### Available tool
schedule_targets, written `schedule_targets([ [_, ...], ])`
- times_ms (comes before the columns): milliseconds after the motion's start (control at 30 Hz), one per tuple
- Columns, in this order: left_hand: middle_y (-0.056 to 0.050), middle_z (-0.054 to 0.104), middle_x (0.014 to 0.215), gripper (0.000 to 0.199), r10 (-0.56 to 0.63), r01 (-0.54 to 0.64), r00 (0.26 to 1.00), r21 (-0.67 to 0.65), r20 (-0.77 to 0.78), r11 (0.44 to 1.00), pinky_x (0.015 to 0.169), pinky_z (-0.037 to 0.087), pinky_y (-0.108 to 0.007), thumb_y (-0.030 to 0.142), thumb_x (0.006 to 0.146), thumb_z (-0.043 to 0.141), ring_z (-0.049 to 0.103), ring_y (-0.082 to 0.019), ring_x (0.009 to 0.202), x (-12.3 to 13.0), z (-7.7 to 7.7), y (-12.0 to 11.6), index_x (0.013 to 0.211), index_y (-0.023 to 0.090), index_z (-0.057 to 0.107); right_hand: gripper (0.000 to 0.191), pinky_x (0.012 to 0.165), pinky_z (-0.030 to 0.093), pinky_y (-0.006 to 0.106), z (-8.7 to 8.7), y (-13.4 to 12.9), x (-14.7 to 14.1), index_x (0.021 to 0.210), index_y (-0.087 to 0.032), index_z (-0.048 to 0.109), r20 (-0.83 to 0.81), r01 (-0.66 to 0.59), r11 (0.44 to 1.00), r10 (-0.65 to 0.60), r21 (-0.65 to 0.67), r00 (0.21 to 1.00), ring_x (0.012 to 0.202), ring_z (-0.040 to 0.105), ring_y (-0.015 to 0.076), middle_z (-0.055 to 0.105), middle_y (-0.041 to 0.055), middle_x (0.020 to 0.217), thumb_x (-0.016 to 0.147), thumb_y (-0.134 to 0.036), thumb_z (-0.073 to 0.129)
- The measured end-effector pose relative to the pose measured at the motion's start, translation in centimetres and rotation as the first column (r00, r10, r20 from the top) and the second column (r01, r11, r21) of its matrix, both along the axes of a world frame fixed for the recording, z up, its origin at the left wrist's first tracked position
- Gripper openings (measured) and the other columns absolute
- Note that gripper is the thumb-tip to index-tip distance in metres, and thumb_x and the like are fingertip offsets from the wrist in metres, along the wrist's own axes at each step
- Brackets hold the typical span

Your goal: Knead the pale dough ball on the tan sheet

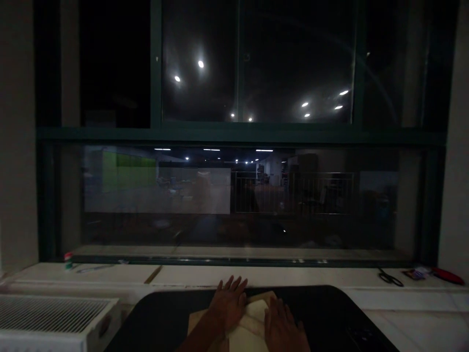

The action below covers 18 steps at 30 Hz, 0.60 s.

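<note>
Pale, cream-coloured sheets or folded paper lie on a black tabletop at the bottom centre. Tan pieces show beneath and behind them. My left hand rests on the left part of the pale material, its fingers spread and pointing away from me. On the right side my right hand lies against the material's edge with its fingers apart. Neither hand is wrapped round anything. The view is dim, and the lower part of the material is cut off by the frame.
Behind the tabletop runs a white window sill. On it are black scissors, a red object and a small red-capped container. A white radiator stands at the left, below a large dark window.
</note>
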<state>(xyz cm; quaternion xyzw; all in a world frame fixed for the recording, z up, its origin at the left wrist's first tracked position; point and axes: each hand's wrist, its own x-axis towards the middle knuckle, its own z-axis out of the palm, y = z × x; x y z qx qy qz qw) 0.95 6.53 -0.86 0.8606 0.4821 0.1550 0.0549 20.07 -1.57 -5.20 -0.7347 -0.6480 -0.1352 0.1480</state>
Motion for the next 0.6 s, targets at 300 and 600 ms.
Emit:
schedule_targets([
  [300,-0.006,0.031,0.166,0.056,-0.052,0.05,0.999,0.137,0.009,0.989,0.128,0.021,-0.054,0.035,0.106,0.028,0.023,-0.026,0.154,-2.2,0.5,-4.6,0.159,0.019,0.033,0.051,0.105,0.05,0.061,-2.2,-1.9,-2.4,0.133,-0.01,0.063,0.204,0.059,0.968,-0.111,0.245,0.973,0.131,0.059,0.0331,0.059,0.0203,0.142,0.101,-0.027,0.027],
  [600,-0.004,0.043,0.161,0.052,-0.01,0.007,0.999,0.081,0.038,0.997,0.127,0.026,-0.052,0.03,0.106,0.027,0.031,-0.025,0.152,-4.5,0.1,-10.2,0.154,0.021,0.045,0.06,0.122,0.035,0.051,0.1,-6.9,-3.7,0.153,-0.011,0.036,0.039,-0.124,0.966,0.136,-0.226,0.99,0.148,0.031,0.026,0.028,0.0119,0.161,0.097,-0.023,0.021],
])
